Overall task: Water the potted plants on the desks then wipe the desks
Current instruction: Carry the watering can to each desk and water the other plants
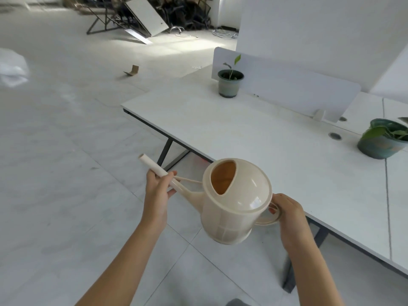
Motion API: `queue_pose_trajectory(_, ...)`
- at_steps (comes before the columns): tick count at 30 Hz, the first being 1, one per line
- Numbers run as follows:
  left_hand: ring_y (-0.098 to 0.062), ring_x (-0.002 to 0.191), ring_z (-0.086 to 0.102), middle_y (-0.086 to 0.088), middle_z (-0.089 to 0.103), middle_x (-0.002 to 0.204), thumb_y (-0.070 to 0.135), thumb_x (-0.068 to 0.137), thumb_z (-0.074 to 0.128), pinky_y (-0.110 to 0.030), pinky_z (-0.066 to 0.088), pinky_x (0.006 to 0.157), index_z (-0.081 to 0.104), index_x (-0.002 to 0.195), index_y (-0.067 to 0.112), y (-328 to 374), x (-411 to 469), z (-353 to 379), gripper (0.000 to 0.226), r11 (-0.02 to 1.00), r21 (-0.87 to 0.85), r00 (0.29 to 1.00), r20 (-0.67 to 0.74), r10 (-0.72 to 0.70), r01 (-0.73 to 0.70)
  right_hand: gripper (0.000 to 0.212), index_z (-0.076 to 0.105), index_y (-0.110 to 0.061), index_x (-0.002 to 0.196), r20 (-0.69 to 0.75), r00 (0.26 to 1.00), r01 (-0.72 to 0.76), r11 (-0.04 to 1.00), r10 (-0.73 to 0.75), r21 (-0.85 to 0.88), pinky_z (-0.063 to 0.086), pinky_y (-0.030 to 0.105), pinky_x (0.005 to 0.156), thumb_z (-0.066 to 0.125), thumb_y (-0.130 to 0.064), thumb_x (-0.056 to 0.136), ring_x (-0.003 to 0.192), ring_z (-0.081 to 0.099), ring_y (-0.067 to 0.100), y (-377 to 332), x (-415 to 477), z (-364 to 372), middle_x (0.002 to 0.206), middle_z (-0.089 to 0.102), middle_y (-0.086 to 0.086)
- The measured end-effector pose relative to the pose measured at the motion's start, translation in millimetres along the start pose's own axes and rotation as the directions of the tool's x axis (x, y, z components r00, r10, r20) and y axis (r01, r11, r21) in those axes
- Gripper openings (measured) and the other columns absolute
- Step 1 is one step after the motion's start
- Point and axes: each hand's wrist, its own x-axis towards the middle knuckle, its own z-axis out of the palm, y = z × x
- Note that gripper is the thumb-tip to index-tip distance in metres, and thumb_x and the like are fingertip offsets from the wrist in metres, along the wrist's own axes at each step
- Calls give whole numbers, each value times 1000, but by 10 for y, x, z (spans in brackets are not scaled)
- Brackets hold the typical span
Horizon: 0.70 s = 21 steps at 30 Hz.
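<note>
A folded cardboard scrap [132,70] lies on the tiled floor [55,151], well before stacked panels and frames [141,16].

Big plant pot [380,144]: the right edge of the picture cuts off its side and leaves.
Watering can handle [268,219]: the right hand [287,214] covers part of it.
Water: too dark inside the can's hole to tell.
Junk pile [159,12]: far, cut by the top edge.
White thing [12,67]: blurry, at the left edge.
</note>
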Motion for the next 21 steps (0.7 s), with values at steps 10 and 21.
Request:
queue_pose_trajectory(10, -30, 113, 53, -17, 53, 119, 10, 94, 43, -34, 48, 86, 38, 129, 10, 93, 1003, -36, 36, 996, -59, 995, 79, -62, 67, 32, 62, -21, 40, -27, 999, 27, 1000, -28, -12, 34, 28, 67, 56, -18, 71, 60, 53, 10, -149, 747, 480, 45, 59, -13)
queue_pose_trajectory(21, -22, 96, 56, -8, 60, 106, 5, 93, 37, -34, 46, 86, 52, 101, 24, 366, 2660, 560, 25, 971, -236, 994, 106, -20, 44, 38, 67, -24, 44, 53, 994, 98, 995, -99, 8, 34, 27, 74, 52, -12, 76, 53, 56, -7, -537, 2581, 1014, 50, 63, -15)
